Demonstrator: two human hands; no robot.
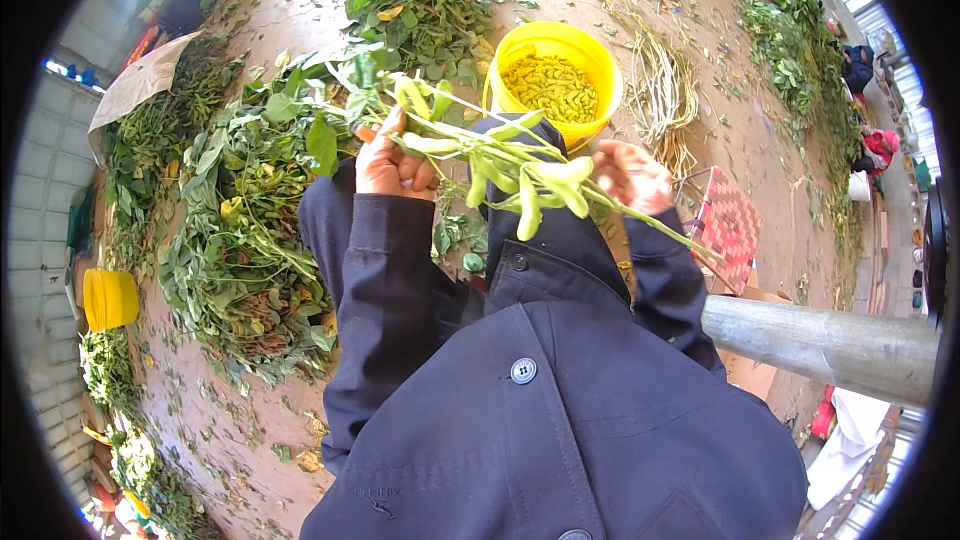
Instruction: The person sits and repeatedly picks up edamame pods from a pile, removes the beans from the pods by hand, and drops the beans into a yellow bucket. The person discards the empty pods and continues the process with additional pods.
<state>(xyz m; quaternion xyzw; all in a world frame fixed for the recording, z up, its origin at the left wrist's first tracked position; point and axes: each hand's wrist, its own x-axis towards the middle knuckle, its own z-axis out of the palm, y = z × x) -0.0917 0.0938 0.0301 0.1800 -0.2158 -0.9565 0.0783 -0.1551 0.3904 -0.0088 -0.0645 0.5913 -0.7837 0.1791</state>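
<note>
My left hand (395, 159) is closed around the leafy end of a green bean plant stalk (480, 136) hung with plump green pods. The stalk slants down to the right across my lap, and its bare end passes in front of my right wrist. Close behind the stalk is my right hand (632, 174), blurred, its fingers bent; whether it grips anything cannot be made out. Just beyond my knee stands a yellow plastic bucket (611, 90), partly filled with loose green pods (550, 88).
Leafy plants are heaped (247, 240) at my left, with another pile (420, 11) ahead. Stripped stalks (664, 82) lie right of the bucket. A patterned red piece (729, 221) and a thick metal pipe (817, 341) are at my right. People sit at the far right.
</note>
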